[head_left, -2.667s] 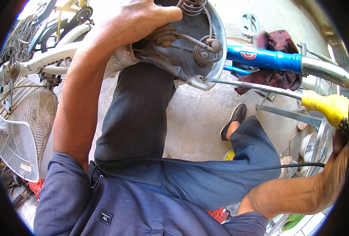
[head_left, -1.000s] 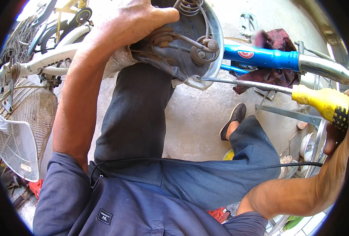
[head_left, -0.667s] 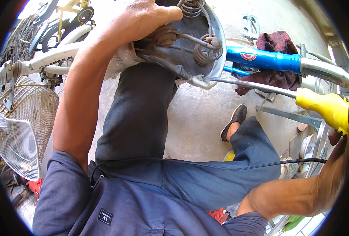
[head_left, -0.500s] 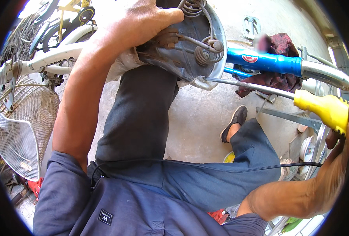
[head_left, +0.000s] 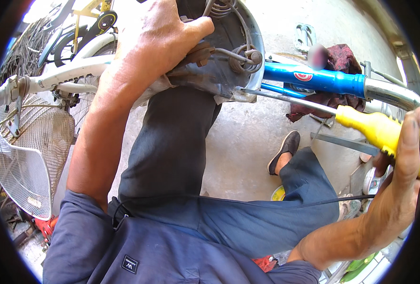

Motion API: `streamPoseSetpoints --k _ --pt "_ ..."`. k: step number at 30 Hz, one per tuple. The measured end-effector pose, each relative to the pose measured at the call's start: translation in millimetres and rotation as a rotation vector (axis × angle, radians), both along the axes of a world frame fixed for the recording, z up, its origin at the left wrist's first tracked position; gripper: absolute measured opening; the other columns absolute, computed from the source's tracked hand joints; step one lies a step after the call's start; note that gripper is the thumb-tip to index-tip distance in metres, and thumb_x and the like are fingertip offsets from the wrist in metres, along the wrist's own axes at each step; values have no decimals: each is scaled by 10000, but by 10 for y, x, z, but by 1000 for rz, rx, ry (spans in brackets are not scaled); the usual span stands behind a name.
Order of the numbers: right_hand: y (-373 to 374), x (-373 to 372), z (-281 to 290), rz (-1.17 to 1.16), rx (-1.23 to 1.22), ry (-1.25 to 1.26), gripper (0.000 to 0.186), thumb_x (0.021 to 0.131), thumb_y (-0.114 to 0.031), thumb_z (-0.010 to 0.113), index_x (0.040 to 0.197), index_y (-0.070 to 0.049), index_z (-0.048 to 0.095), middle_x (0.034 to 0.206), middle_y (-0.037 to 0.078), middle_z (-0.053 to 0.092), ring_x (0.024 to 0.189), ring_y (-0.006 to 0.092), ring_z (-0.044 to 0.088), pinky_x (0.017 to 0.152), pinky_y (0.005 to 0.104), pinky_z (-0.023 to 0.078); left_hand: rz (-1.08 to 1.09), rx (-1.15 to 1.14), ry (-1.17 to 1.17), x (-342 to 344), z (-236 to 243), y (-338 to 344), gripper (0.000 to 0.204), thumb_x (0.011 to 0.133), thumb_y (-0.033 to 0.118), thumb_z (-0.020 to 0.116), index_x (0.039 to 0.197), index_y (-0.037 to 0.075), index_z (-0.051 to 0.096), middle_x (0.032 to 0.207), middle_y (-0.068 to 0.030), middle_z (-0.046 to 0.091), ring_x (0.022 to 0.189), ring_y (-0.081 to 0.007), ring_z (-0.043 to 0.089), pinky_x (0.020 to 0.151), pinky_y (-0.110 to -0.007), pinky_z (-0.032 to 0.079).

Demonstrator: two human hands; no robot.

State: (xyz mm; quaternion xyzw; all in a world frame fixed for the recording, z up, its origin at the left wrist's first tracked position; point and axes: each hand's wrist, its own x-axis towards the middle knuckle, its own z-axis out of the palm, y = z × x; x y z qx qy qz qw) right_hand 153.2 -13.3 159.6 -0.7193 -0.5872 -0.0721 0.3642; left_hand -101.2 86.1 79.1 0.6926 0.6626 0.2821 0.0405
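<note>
An upturned bicycle saddle [head_left: 226, 40] with coil springs [head_left: 243, 60] lies over my left thigh. My left hand [head_left: 155, 40] is closed on its underside metalwork, thumb pointing right; the other fingertips are hidden. At the right, a yellow-handled screwdriver [head_left: 368, 127] reaches left, with its shaft tip touching the saddle's near rim at a whitish, crumpled edge. My right hand [head_left: 405, 163] is around the handle's end, thumb raised along it and fingers curled below, partly cut off by the picture's dark rim.
Behind the screwdriver runs a blue bicycle frame tube [head_left: 314, 78], with a dark red cloth [head_left: 340, 57] draped by it. A white bicycle [head_left: 58, 75] with a wire-mesh basket [head_left: 25, 165] stands at left. A metal bar [head_left: 344, 143] lies near my right foot.
The saddle and my left hand have shifted slightly left. The screwdriver has also moved left, its tip still at the saddle's rim. My right hand has come further into view, thumb raised.
</note>
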Motion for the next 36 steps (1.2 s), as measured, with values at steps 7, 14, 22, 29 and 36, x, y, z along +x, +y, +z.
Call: streamPoseSetpoints --k 7,14,22,29,36 --pt "-149 463 -334 129 -44 592 347 842 -368 654 995 -66 578 801 34 573 431 77 523 381 135 390 -76 -116 -39 352 382 -243 746 717 416 719 1198 -85 447 1007 -216 601 943 -290 604 857 -351 477" --pt "-138 581 -459 111 54 569 299 872 -301 620 1042 -57 577 863 73 576 484 80 486 422 164 374 -154 -379 -149 -328 142 -8 842 675 640 689 1204 15 493 999 -152 621 883 -230 638 812 -318 516" --pt "-205 806 -382 671 -30 279 404 787 -291 717 1101 -95 554 973 112 587 958 211 574 772 282 519 -114 -337 -107 -378 11 -119 1220 550 753 675 1402 -19 268 1248 -293 476 1154 -401 513 992 -449 427" --pt "-255 765 -439 356 -173 510 472 816 -465 662 1076 -87 550 955 116 603 671 147 618 497 156 484 -314 -191 -159 -273 6 -137 881 633 542 790 1211 -36 462 1010 -204 619 895 -269 630 816 -321 516" --pt "-304 641 -404 229 -84 361 330 834 -376 665 975 -95 563 885 56 531 675 102 563 564 165 476 -88 -303 -107 -261 22 -168 1222 513 702 739 1372 -49 301 1120 -274 565 1021 -369 606 912 -427 498"
